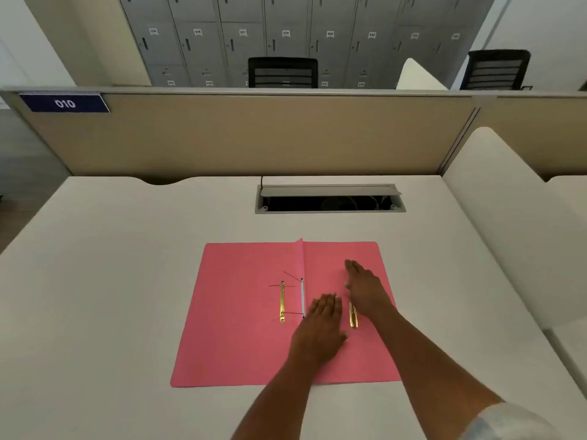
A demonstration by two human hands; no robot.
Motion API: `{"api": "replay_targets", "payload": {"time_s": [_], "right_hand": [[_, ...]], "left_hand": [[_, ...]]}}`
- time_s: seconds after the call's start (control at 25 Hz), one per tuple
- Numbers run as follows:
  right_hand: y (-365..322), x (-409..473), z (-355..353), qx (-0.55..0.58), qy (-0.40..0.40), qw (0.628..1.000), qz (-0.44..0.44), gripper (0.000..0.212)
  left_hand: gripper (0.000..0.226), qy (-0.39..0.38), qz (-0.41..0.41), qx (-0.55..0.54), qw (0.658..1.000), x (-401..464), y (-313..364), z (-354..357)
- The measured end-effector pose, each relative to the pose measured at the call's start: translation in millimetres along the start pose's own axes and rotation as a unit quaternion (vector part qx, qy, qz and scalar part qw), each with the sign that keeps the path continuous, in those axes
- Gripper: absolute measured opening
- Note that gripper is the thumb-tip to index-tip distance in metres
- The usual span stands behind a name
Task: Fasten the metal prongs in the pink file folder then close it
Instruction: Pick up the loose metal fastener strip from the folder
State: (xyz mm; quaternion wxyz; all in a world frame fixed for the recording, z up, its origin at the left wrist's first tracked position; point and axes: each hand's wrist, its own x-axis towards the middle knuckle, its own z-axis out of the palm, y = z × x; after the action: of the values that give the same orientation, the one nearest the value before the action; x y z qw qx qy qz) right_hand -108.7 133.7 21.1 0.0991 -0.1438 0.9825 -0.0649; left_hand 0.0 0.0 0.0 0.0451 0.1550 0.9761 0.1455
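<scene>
The pink file folder (241, 328) lies open and flat on the white desk. Along its centre fold runs a white strip (302, 296) with thin metal prongs sticking out to the left. A gold metal bar (282, 301) lies on the left leaf beside the fold. A second gold piece (353, 317) lies on the right leaf, partly under my right hand. My left hand (320, 328) rests flat on the folder just right of the fold, fingers together. My right hand (365, 287) lies flat on the right leaf, fingers stretched forward, holding nothing.
A grey cable hatch (330, 200) is sunk in the desk (111, 281) behind the folder, its lid raised. A beige partition (254, 134) closes the far edge. A white side panel (508, 217) borders the desk on the right.
</scene>
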Motion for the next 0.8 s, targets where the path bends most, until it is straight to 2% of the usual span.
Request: {"api": "replay_targets", "payload": {"time_s": [0.32,0.44,0.64,0.8], "right_hand": [[18.0,8.6,7.0,-0.037,0.002,0.999,-0.012,0.043],[22.7,11.8,11.2,-0.025,0.009,0.999,-0.018,0.038],[25.3,12.6,13.4,0.019,0.039,0.999,-0.014,0.032],[27.0,12.5,12.4,0.046,0.045,0.998,-0.015,0.027]], "left_hand": [[0.078,-0.016,-0.01,0.036,0.999,11.8,8.1,11.2],[0.081,-0.017,-0.018,0.048,0.999,11.4,13.8,11.6],[0.068,0.021,-0.04,0.028,0.999,17.0,19.4,10.6],[0.07,0.013,-0.052,0.031,0.998,18.4,22.6,8.4]]}}
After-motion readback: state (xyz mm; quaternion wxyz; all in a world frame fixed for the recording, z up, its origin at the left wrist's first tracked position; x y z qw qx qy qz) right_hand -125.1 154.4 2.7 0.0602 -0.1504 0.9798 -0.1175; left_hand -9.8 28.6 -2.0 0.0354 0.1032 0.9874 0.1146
